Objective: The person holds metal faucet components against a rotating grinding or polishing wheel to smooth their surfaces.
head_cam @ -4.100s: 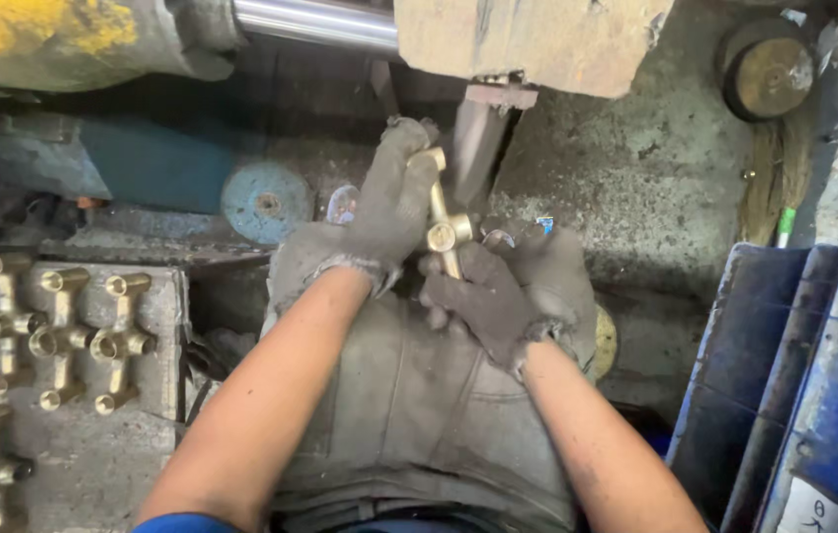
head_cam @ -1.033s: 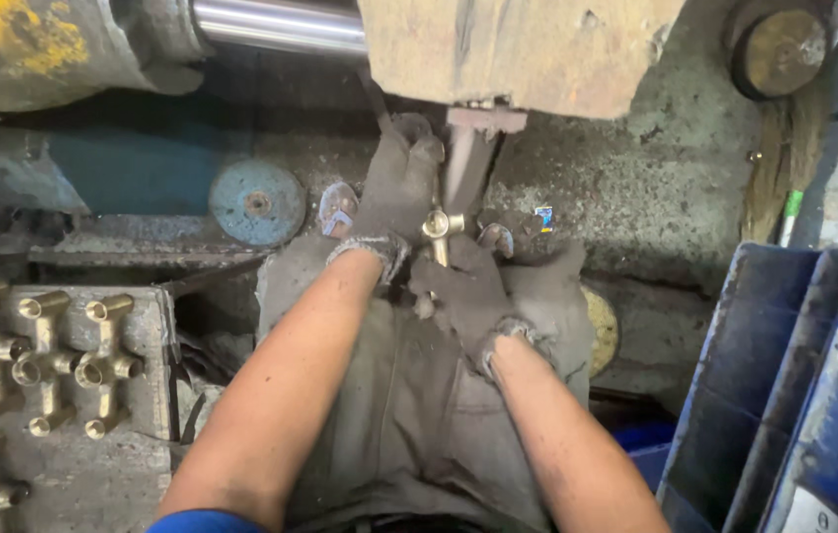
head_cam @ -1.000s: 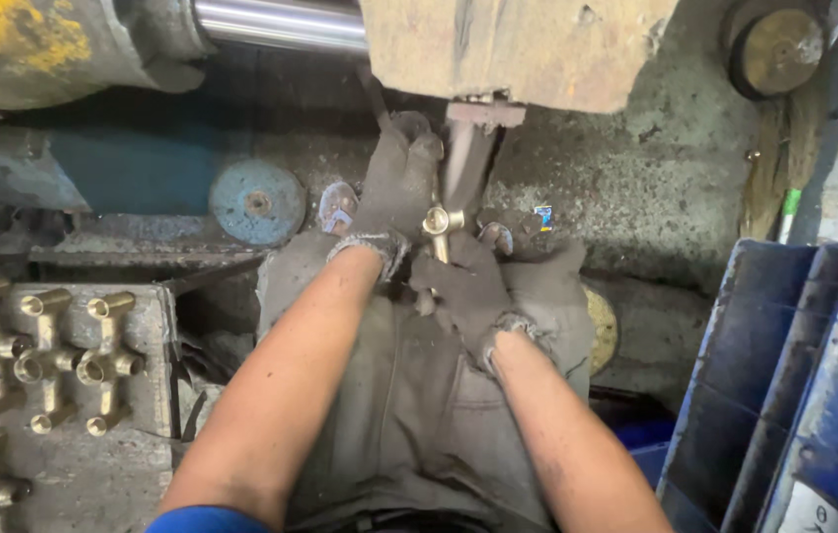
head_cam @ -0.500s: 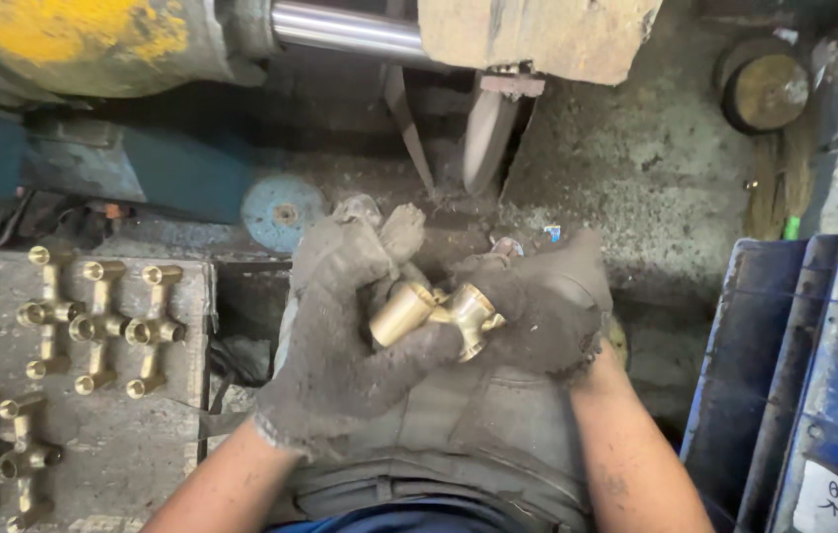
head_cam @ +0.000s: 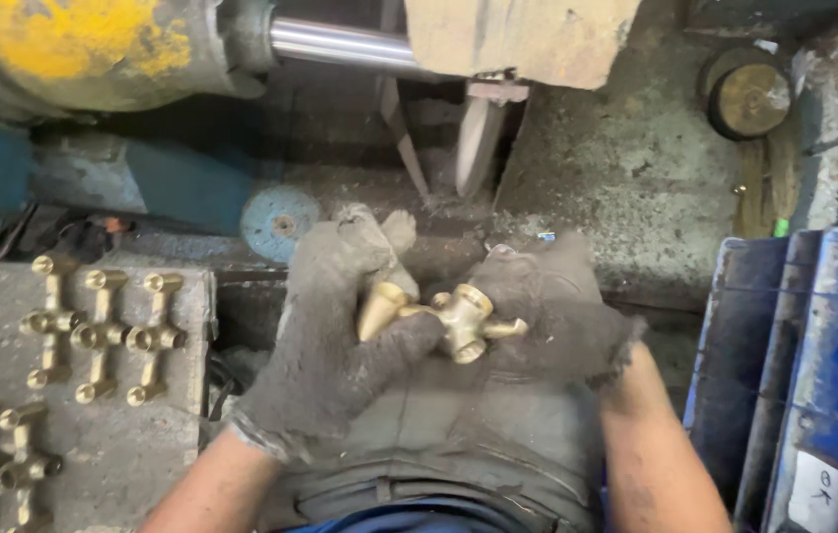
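A brass valve fitting (head_cam: 444,318) with several short arms lies between both gloved hands, over my lap. My left hand (head_cam: 330,341), in a dirty grey knit glove, wraps its fingers around the fitting's left end. From the right side, my right hand (head_cam: 552,311), gloved the same way, grips the other end. Straight above the hands hangs a narrow spinning wheel (head_cam: 473,143) under a worn block on a steel shaft (head_cam: 340,44).
Rows of similar brass fittings (head_cam: 103,331) lie on a grey slab (head_cam: 182,395) at the left. Blue plastic crates (head_cam: 814,375) stand at the right. A blue disc (head_cam: 279,222) lies on the dirty bench, and a yellow machine housing (head_cam: 74,44) fills the top left.
The hands pulled the fitting down and away from the wheel toward my lap, then turned it sideways between both gloves.
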